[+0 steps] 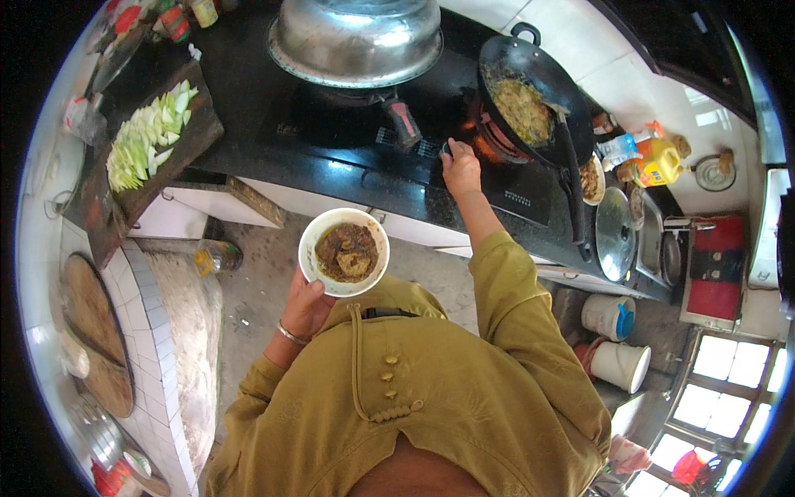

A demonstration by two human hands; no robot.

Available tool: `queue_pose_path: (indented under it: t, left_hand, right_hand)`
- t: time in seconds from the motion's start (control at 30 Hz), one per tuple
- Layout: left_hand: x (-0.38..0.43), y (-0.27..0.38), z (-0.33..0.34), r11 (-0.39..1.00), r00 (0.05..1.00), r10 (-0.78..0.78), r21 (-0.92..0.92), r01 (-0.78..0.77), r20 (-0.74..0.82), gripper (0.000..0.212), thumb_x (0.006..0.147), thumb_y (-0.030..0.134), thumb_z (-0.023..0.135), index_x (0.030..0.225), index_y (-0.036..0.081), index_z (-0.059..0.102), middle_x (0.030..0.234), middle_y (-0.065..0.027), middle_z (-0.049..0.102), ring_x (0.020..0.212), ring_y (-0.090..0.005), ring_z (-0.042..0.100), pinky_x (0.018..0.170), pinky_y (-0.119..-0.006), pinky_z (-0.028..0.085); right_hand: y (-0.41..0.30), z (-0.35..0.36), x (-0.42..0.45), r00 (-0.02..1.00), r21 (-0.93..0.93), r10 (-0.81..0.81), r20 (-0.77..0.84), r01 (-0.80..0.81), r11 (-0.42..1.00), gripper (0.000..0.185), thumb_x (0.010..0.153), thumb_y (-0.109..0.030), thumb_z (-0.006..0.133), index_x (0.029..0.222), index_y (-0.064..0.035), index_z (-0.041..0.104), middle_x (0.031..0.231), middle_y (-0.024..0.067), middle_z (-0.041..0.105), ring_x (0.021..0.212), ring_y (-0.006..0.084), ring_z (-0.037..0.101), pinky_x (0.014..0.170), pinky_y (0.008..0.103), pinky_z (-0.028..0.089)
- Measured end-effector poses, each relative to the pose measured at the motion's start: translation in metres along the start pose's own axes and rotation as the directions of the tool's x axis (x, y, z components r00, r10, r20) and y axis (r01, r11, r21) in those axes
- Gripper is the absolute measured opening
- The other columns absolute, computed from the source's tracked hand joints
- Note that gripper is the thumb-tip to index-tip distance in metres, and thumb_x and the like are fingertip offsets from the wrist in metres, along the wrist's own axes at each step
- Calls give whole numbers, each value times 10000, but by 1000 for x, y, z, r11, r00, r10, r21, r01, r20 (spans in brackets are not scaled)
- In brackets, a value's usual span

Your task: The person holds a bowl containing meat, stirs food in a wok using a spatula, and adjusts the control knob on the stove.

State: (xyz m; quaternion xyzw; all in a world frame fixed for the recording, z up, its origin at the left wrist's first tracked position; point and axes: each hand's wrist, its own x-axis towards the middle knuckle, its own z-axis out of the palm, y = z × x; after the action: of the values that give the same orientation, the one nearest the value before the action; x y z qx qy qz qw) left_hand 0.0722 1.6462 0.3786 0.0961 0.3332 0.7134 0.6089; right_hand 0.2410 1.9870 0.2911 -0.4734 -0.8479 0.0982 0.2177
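Observation:
A white bowl point(308, 248) of brown paste-like food point(346, 251) rests in my left hand point(308, 309), thumb against its outside, in front of my waist. My right hand point(462, 168) reaches to the front of the right cooktop point(518, 196), its fingertips pinching what looks like a small dark control knob point(446, 148). Just beyond that hand, the burner point(500, 140) glows orange under a black wok point(559, 81). Yellowish food point(520, 109) and oil lie in the wok. A spatula point(570, 180) leans in it, its dark handle pointing toward me.
A large metal basin point(357, 46) sits over a pan whose handle point(402, 121) juts out. Sliced green-white vegetables point(152, 133) lie on a cutting board point(202, 127) overhanging the counter at left. Beside the wok are a food bowl point(593, 180), a yellow oil jug point(661, 163) and a lid point(615, 233).

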Motion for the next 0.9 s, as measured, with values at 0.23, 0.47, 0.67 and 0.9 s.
queue_pose_path:
  t: [0.23,0.47,0.67,0.9]
  left_hand:
    - [0,-6,-5,1000,1000,23,-5,-23,18,803,758,305,688,1357,41,221,1317,-147,387,1191,-277,457,972,-425,426]
    - [-1,-6,-4,1000,1000,12,-29,-12,-2,804,750,297,688,1361,43,231,1336,-142,375,1218,-279,428,995,-436,396]
    - [-3,-8,0,998,999,31,-44,-33,-31,816,750,298,679,1372,43,217,1350,-136,365,1228,-276,417,1015,-427,371]
    - [-2,-4,1,999,1000,22,-30,-22,-2,801,759,287,669,1373,45,214,1349,-132,362,1237,-268,406,1016,-410,374]
  right_hand:
    - [-1,0,0,997,-2,-57,-51,57,998,350,780,-112,624,1111,-5,582,1075,187,580,982,336,567,851,385,470]
    - [4,0,0,989,-15,-133,-64,132,991,341,784,-108,613,1105,2,587,1052,205,590,985,346,563,862,388,460]
    - [4,-1,0,992,-22,-126,-11,126,992,346,810,-108,581,1145,-21,567,1119,183,558,995,342,558,854,391,467]
    - [3,0,1,988,7,-143,-59,144,990,318,798,-112,595,1094,2,592,1065,211,583,976,354,568,858,392,462]
